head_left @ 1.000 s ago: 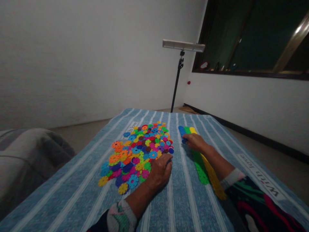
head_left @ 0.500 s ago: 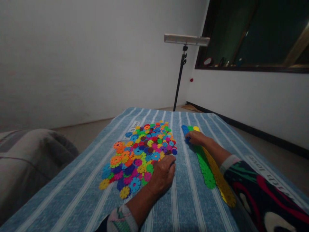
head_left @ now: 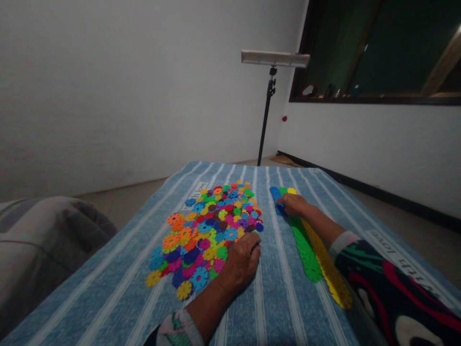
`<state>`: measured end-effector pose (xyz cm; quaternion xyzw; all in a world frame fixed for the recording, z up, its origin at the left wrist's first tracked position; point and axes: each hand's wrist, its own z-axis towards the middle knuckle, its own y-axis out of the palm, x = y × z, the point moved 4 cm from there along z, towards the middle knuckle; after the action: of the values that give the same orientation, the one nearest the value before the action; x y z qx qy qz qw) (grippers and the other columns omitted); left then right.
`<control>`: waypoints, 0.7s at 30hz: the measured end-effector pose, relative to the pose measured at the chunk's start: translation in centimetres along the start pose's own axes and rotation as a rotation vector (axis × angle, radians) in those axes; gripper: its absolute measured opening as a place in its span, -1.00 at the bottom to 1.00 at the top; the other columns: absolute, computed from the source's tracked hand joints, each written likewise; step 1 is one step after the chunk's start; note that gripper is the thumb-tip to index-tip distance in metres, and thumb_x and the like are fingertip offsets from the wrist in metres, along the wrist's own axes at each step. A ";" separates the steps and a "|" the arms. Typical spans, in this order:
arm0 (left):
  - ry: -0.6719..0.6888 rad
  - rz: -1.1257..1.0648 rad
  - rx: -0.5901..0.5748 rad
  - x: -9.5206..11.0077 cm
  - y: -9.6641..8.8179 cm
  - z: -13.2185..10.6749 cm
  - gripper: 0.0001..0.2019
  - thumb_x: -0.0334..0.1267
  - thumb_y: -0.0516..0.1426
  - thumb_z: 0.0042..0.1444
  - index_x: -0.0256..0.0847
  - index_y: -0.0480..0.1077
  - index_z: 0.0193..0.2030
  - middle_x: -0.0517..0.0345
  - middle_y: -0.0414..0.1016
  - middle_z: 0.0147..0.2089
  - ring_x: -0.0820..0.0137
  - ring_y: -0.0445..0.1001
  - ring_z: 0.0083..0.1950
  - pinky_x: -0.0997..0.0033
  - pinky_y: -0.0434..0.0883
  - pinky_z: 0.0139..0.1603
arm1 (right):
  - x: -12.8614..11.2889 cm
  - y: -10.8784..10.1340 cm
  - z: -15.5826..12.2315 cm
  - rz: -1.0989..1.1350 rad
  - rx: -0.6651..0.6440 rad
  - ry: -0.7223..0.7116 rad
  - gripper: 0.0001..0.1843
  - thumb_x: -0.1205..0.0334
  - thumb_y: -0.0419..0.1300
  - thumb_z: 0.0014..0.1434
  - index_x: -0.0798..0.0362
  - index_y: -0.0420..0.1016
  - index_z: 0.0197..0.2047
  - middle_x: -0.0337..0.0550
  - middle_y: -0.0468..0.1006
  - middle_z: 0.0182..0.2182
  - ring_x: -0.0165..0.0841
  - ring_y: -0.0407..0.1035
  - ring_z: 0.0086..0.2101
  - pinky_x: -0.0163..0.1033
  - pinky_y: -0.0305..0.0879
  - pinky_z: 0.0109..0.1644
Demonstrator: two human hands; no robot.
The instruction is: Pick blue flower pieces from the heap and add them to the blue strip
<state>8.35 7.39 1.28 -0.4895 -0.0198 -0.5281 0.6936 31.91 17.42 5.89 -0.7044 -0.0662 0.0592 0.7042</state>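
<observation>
A heap of many-coloured plastic snowflake discs [head_left: 209, 228] lies on a blue striped cloth [head_left: 118, 293]. My left hand [head_left: 240, 262] rests at the heap's near right edge, fingers curled with something dark just showing at the fingertips. To the right run three rows of linked discs: a short blue row [head_left: 276, 197], a long green row [head_left: 305, 247] and a long yellow row [head_left: 329, 276]. My right hand [head_left: 295, 205] lies over the far end of these rows, fingers closed on a blue disc at the blue row's near end.
A lamp on a black stand [head_left: 267, 108] rises beyond the cloth's far edge by the white wall. A dark window [head_left: 378, 48] sits high on the right. A grey cushion or blanket [head_left: 39, 240] lies at the left.
My right hand has reached farther along the rows toward the blue row's end. My left hand stays at the heap's edge. The camera view shifted slightly.
</observation>
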 end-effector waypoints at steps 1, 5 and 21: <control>0.000 -0.002 0.002 0.0 0.0 0.0 -0.78 -0.34 0.00 0.23 -0.18 0.47 -0.15 0.00 0.58 -0.17 0.30 0.56 -0.11 0.29 0.48 -0.02 | 0.0 0.0 -0.1 -0.013 -0.013 -0.003 -0.42 0.48 0.09 0.07 -0.09 0.54 0.13 -0.02 0.57 0.02 -0.20 0.44 0.02 -0.20 0.31 0.04; 0.005 -0.019 0.014 0.0 0.0 0.0 -0.79 -0.34 0.00 0.22 -0.18 0.47 -0.16 -0.02 0.58 -0.16 0.29 0.55 -0.12 0.28 0.48 -0.04 | -0.2 0.2 -0.1 -0.041 -0.027 -0.032 -0.42 0.48 0.04 0.13 -0.06 0.51 0.17 0.03 0.52 0.05 -0.19 0.39 0.06 -0.17 0.28 0.10; 0.016 0.000 -0.027 0.0 0.2 0.1 -0.80 -0.37 -0.02 0.23 -0.18 0.44 -0.25 0.00 0.55 -0.22 0.30 0.53 -0.15 0.28 0.47 -0.06 | -1.0 1.0 -0.5 0.079 0.048 -0.127 -0.74 0.34 0.18 0.14 -0.04 0.66 -0.17 -0.07 0.53 -0.03 -0.24 0.37 0.02 -0.20 0.23 0.13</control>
<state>8.54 7.49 1.18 -0.4946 -0.0069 -0.5323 0.6871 31.07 16.80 4.88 -0.6841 -0.0812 0.1332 0.7125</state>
